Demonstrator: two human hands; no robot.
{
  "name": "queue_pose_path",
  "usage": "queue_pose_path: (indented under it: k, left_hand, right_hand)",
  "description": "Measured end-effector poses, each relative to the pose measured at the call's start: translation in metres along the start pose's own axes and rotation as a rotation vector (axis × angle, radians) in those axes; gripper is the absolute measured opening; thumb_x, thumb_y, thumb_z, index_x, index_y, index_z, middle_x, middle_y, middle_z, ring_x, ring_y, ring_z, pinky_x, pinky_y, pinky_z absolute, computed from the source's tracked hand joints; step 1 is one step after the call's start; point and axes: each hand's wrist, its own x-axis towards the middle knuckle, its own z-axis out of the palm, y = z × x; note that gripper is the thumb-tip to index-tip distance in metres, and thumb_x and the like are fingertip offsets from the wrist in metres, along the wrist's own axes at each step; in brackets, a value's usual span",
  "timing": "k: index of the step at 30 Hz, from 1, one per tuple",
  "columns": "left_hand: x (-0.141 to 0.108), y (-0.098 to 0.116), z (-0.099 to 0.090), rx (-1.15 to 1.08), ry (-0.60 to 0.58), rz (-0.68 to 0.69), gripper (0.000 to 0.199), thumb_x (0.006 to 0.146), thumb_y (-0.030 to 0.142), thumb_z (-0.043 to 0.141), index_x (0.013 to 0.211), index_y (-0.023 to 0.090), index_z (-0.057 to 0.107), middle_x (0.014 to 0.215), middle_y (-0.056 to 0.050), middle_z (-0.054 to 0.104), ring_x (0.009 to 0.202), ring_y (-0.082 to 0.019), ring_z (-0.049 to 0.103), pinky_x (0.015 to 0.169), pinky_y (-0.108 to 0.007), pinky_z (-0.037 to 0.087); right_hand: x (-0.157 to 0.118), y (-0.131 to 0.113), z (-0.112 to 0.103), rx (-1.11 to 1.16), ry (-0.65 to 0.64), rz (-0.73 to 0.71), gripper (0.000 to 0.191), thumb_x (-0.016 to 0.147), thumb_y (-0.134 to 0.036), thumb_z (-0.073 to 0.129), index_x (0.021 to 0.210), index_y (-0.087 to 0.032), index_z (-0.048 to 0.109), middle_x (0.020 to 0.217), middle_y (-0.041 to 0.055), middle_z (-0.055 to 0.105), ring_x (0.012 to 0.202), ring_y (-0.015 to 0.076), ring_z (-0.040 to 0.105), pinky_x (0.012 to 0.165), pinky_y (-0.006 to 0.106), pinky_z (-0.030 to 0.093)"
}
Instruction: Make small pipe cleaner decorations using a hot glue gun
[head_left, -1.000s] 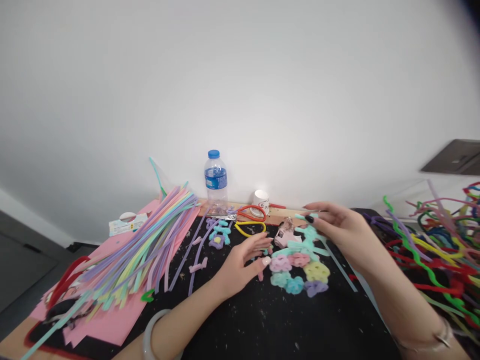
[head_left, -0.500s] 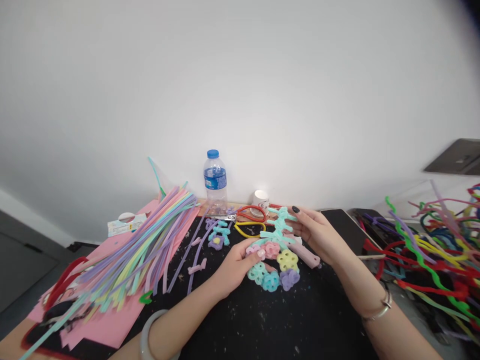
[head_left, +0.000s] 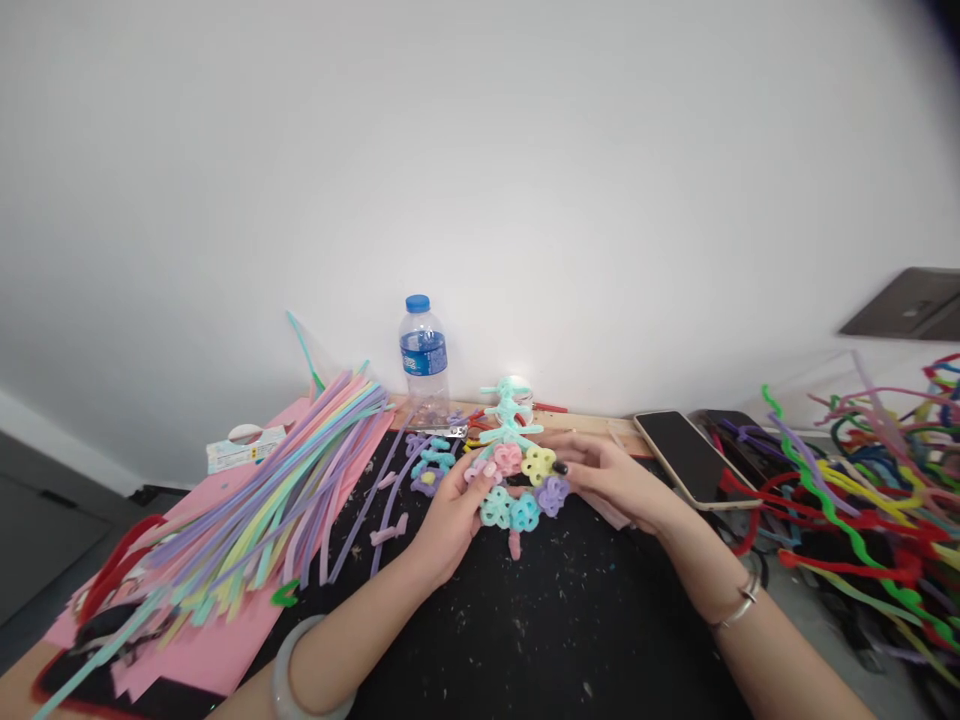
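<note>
"Pink, yellow, purple, blue and mint: is this ring [head_left: 524,512] made of flowers?"

"Yes. It is over the black mat [head_left: 570,640], between the two hands, and a mint stem [head_left: 512,408] with side branches extends from its far side."

"How is the left hand [head_left: 448,515]?"

"Its fingers are bent, almost closed. The thumb lies on the lilac flower [head_left: 475,470] at the ring's left edge, so it has hold there."

"And the right hand [head_left: 619,485]?"

"It is half curled. Its dark-nailed thumb is at the edge of the yellow flower [head_left: 538,465], close to the purple flower [head_left: 553,495], and it holds the ring from that side. Some fingers are hidden, so how firm the hold is, I am not able to say."

"What lies around them?"

"One pink piece [head_left: 514,545] is just below the ring. To the left, a big pastel bundle [head_left: 277,510] lies on pink paper [head_left: 240,630]. The bottle [head_left: 425,360] stands behind, upright. To the right there are a phone [head_left: 690,455] and, farther out, a bright tangle [head_left: 862,520]."
</note>
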Motion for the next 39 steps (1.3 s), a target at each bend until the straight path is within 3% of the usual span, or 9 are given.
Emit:
queue_pose_path:
  k: [3,7,14,19,27,32,39]
  left_hand:
    - [-0.001,0.000,0.001,0.001,-0.040,-0.034,0.035,0.084,0.032,0.060,0.117,0.022,0.054,0.112,-0.007,0.063,0.089,-0.021,0.065,0.068,-0.028,0.052]
    - [-0.002,0.002,0.001,-0.052,-0.091,-0.025,0.029,0.085,0.031,0.059,0.111,0.018,0.059,0.108,-0.008,0.065,0.088,-0.019,0.064,0.068,-0.025,0.051]
    - [0.000,0.003,0.002,-0.152,-0.053,-0.043,0.026,0.088,0.031,0.054,0.105,0.014,0.063,0.102,-0.010,0.068,0.091,-0.022,0.063,0.072,-0.028,0.049]
    - [0.003,0.003,0.001,-0.227,-0.016,-0.120,0.039,0.092,0.040,0.042,0.109,0.012,0.062,0.105,-0.012,0.068,0.100,-0.025,0.061,0.079,-0.033,0.048]
    - [0.002,0.003,0.001,-0.204,-0.071,-0.054,0.020,0.086,0.026,0.057,0.099,0.014,0.065,0.101,-0.009,0.069,0.091,-0.021,0.063,0.078,-0.029,0.047]
    - [0.001,0.004,0.001,-0.149,-0.079,-0.058,0.023,0.084,0.026,0.060,0.102,0.013,0.064,0.096,-0.010,0.069,0.080,-0.020,0.063,0.068,-0.029,0.048]
    - [0.003,0.000,-0.002,-0.167,-0.058,-0.079,0.023,0.085,0.030,0.059,0.102,0.016,0.065,0.096,-0.009,0.069,0.081,-0.018,0.063,0.070,-0.027,0.049]
  right_hand:
    - [0.002,0.007,0.006,-0.029,-0.114,0.014,0.027,0.074,-0.027,0.068,0.099,-0.018,0.064,0.085,0.0017,0.070,0.079,0.0153,0.065,0.070,0.026,0.050]
    - [0.006,0.015,0.004,-0.067,-0.057,0.005,0.021,0.076,-0.024,0.066,0.094,-0.015,0.064,0.072,-0.0011,0.066,0.070,0.0129,0.063,0.062,0.022,0.046]
    - [0.004,0.017,0.005,-0.038,-0.015,-0.006,0.028,0.073,-0.026,0.068,0.098,-0.015,0.065,0.079,0.0020,0.070,0.074,0.0165,0.064,0.064,0.024,0.046]
    - [0.004,0.019,0.005,0.005,-0.006,-0.016,0.026,0.071,-0.026,0.070,0.095,-0.015,0.067,0.080,0.0021,0.070,0.072,0.0155,0.064,0.063,0.023,0.045]
    - [0.004,0.027,-0.001,0.061,-0.023,-0.020,0.030,0.075,-0.030,0.069,0.101,-0.016,0.065,0.079,0.0028,0.069,0.070,0.0149,0.063,0.067,0.027,0.048]
    - [0.004,0.027,-0.002,0.061,-0.016,-0.009,0.033,0.073,-0.032,0.070,0.102,-0.016,0.065,0.077,0.0029,0.069,0.069,0.0156,0.063,0.069,0.029,0.049]
    - [0.002,0.025,-0.001,0.079,-0.025,-0.013,0.033,0.072,-0.031,0.071,0.100,-0.015,0.066,0.079,0.0040,0.070,0.071,0.0160,0.064,0.069,0.028,0.048]
